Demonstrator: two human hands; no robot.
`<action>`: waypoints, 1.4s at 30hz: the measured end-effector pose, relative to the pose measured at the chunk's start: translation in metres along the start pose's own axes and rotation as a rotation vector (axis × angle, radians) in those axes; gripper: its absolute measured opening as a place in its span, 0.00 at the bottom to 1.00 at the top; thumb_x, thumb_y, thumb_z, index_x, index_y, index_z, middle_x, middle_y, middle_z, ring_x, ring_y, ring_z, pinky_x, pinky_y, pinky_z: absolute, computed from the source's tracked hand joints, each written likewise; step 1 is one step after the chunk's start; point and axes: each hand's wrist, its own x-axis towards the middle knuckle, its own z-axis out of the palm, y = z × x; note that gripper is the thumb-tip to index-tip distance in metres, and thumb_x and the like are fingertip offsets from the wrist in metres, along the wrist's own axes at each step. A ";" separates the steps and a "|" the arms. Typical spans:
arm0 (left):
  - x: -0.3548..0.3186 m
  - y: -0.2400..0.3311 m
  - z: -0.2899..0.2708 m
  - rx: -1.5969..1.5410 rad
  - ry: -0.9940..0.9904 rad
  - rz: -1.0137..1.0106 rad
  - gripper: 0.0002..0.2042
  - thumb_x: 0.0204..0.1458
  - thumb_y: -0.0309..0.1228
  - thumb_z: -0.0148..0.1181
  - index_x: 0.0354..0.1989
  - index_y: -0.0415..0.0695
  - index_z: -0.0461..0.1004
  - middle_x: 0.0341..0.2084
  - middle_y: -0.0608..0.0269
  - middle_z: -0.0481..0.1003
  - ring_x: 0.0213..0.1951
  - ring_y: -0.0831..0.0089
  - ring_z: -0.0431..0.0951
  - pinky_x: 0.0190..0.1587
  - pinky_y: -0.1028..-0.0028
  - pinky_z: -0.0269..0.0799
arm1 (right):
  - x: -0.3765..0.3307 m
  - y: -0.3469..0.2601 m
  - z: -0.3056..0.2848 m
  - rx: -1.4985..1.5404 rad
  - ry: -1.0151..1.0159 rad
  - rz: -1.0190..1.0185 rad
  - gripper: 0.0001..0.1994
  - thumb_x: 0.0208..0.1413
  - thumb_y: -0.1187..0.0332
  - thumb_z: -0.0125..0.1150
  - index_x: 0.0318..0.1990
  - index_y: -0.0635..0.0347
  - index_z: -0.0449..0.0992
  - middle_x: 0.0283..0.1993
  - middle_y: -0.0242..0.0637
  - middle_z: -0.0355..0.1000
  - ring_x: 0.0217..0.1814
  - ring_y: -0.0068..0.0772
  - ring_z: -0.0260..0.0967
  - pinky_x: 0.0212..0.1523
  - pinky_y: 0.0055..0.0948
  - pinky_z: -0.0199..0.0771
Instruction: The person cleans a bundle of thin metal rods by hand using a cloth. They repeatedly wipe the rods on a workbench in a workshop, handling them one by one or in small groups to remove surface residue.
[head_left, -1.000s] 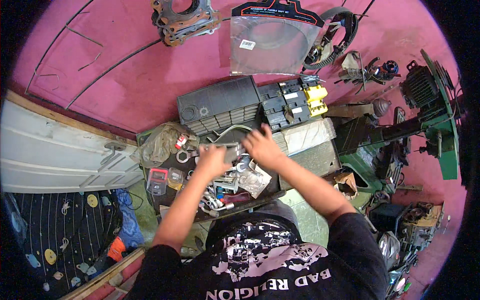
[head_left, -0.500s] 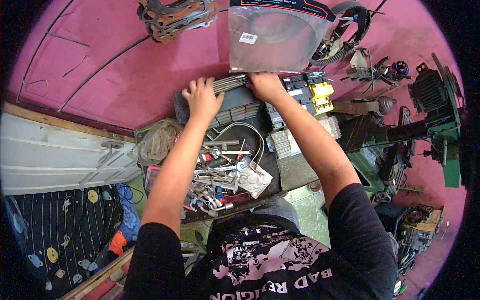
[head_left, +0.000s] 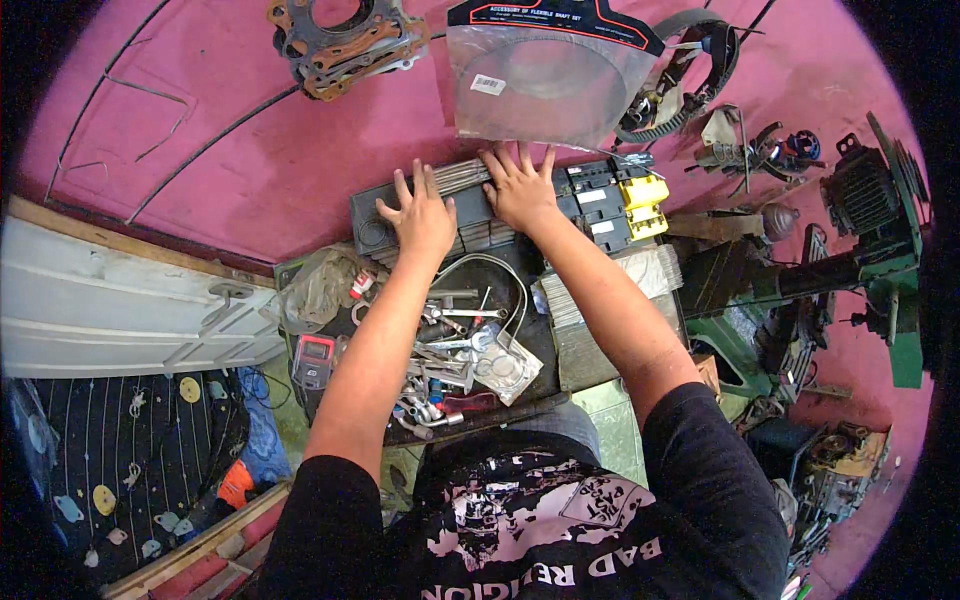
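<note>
A long dark grey box (head_left: 372, 212) lies along the pink wall. On top of it rests a bundle of thin grey rods (head_left: 462, 178), partly covered by my hands. My left hand (head_left: 422, 218) lies spread over the box and the near end of the rods, its fingers apart. Just to the right, my right hand (head_left: 522, 192) is laid flat with fingers stretched toward the wall, at the rods' other end. Neither hand is wrapped round anything. The clear plastic bag (head_left: 540, 95) hangs just beyond my right fingertips.
Black batteries (head_left: 597, 198) and a yellow block (head_left: 642, 205) stand right of my right hand. Spanners and sockets (head_left: 440, 365) are heaped nearer me beside a curved metal strip (head_left: 515, 275). Rusty gaskets (head_left: 345, 45) hang above; a green machine (head_left: 895, 270) stands far right.
Both hands have gone from curled to spread. My left hand has shifted right, and my right fingers have come into sight from under the bag's edge. Less of the box's sectioned front shows.
</note>
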 end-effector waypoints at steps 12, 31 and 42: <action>0.007 -0.003 0.003 0.060 -0.096 0.031 0.30 0.63 0.45 0.47 0.71 0.41 0.56 0.71 0.56 0.55 0.74 0.54 0.47 0.62 0.27 0.42 | -0.002 -0.015 -0.010 0.050 -0.180 0.058 0.37 0.61 0.49 0.43 0.75 0.53 0.47 0.78 0.38 0.44 0.80 0.44 0.36 0.70 0.75 0.23; 0.015 -0.016 0.006 0.019 -0.129 0.026 0.27 0.65 0.44 0.46 0.71 0.51 0.58 0.70 0.68 0.58 0.73 0.56 0.51 0.61 0.21 0.39 | 0.009 -0.031 -0.010 0.029 -0.217 0.117 0.37 0.62 0.46 0.39 0.76 0.49 0.45 0.80 0.31 0.42 0.81 0.41 0.35 0.71 0.73 0.16; 0.015 -0.019 0.007 0.042 -0.089 0.069 0.27 0.63 0.42 0.49 0.69 0.48 0.61 0.69 0.66 0.60 0.72 0.54 0.51 0.60 0.20 0.38 | 0.004 -0.062 -0.009 0.061 -0.155 0.039 0.39 0.63 0.43 0.40 0.76 0.51 0.41 0.81 0.32 0.36 0.82 0.43 0.27 0.69 0.77 0.10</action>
